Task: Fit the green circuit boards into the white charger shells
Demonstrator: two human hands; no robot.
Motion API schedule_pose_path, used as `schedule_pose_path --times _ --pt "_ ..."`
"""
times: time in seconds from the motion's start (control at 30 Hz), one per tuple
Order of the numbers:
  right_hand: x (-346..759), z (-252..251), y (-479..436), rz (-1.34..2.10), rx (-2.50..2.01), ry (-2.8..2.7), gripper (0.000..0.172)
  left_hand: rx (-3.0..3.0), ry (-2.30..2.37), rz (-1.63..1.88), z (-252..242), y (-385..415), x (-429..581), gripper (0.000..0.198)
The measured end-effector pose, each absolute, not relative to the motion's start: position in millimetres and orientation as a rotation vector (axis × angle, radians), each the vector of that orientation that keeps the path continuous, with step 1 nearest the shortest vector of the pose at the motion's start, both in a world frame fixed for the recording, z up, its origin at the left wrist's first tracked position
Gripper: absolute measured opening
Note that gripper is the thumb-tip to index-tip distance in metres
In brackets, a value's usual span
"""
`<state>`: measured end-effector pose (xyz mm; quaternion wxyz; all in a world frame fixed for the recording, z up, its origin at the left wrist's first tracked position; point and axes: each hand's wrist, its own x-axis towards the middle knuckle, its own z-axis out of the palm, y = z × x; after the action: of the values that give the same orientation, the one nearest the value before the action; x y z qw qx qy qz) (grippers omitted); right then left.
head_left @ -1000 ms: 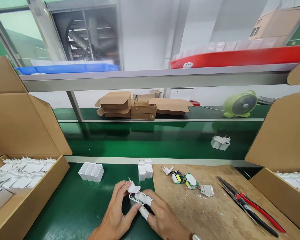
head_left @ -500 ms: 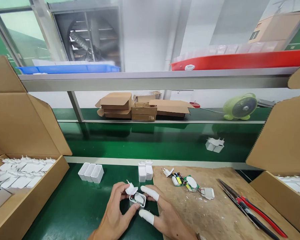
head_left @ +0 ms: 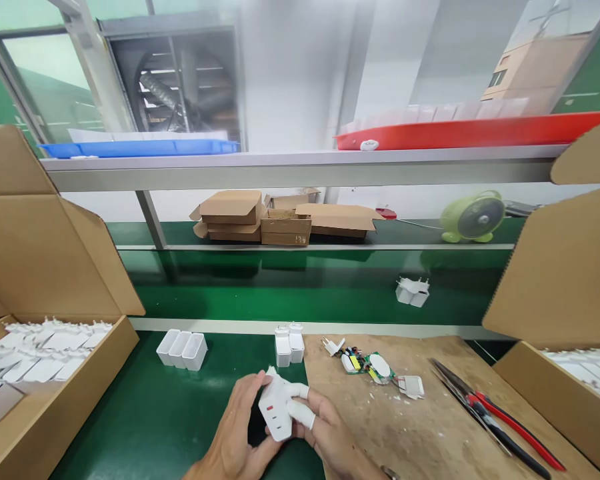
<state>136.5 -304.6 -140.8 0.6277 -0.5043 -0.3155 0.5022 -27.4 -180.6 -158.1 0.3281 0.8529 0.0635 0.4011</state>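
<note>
Both my hands hold one white charger housing [head_left: 275, 407] low in the middle of the view, over the green mat. My left hand [head_left: 235, 433] curls around its left side, fingers closed on it. My right hand [head_left: 325, 437], with white finger cots on two fingers, grips it from the right. The housing's flat white face with a small red mark points up at me. A white plug piece sticks out at its top.
Three empty white shells [head_left: 181, 348] and two assembled chargers [head_left: 289, 345] stand on the mat. A wooden board [head_left: 430, 433] carries circuit boards [head_left: 367, 365] and red-handled pliers [head_left: 495, 413]. Cardboard boxes of white parts [head_left: 40, 353] flank me. Chargers [head_left: 413, 291] ride the conveyor.
The open housing with its plug piece loose on top now sits closed in both hands, turned flat face up and lifted slightly. The chargers on the conveyor drifted left.
</note>
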Motion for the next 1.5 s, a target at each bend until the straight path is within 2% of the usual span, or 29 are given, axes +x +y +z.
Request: schedule_pose_path --times 0.1,0.2,0.3,0.4,0.53,0.63,0.7,0.8,0.93,1.03,1.17,1.33,1.5 --pt "131.9 -139.7 -303.9 1.251 -1.066 -0.640 0.059 2.246 0.128 1.213 -150.8 -185.5 -24.1 0.071" --pt "130.1 -135.9 -302.8 1.261 -1.022 -0.628 0.056 2.263 0.138 1.241 -144.8 -186.5 -23.2 0.070" --pt "129.9 -135.4 -302.0 1.221 -1.060 -0.672 0.061 2.278 0.163 1.217 -146.1 -185.9 -24.9 0.072" --pt "129.2 -138.7 -305.4 0.941 -1.227 -0.826 0.055 2.327 0.283 1.131 -152.3 -184.6 -26.3 0.078" --pt "126.0 -141.5 -315.3 0.413 -1.503 -1.247 0.030 2.272 0.422 0.924 -159.7 -181.3 -24.6 0.089" --pt "123.9 -141.1 -316.9 0.346 -1.530 -1.307 0.023 2.123 0.393 0.785 -159.1 -178.5 -23.1 0.100" --pt "123.7 -141.0 -314.3 0.373 -1.539 -1.212 0.029 2.073 0.334 0.795 -155.6 -176.6 -23.8 0.098" --pt "125.2 -141.4 -310.4 0.423 -1.542 -1.146 0.038 2.132 0.232 0.875 -150.1 -173.0 -27.6 0.076" --pt "128.1 -136.9 -312.4 0.437 -1.524 -1.257 0.034 2.282 0.185 0.849 -150.3 -167.4 -33.2 0.044" --pt "127.9 -127.4 -317.4 0.393 -1.546 -1.348 0.035 2.283 0.199 0.852 -153.2 -165.4 -34.4 0.033" --pt "124.4 -122.3 -320.6 0.409 -1.607 -1.351 0.037 2.310 0.175 0.917 -152.1 -166.6 -33.6 0.029" --pt "123.1 -139.3 -315.5 0.494 -1.601 -1.095 0.057 2.332 0.175 0.876 -149.6 -168.0 -33.0 0.024" --pt "127.2 -128.3 -318.5 0.535 -1.651 -1.255 0.052 2.362 0.160 0.916 -152.2 -164.0 -33.8 0.036"
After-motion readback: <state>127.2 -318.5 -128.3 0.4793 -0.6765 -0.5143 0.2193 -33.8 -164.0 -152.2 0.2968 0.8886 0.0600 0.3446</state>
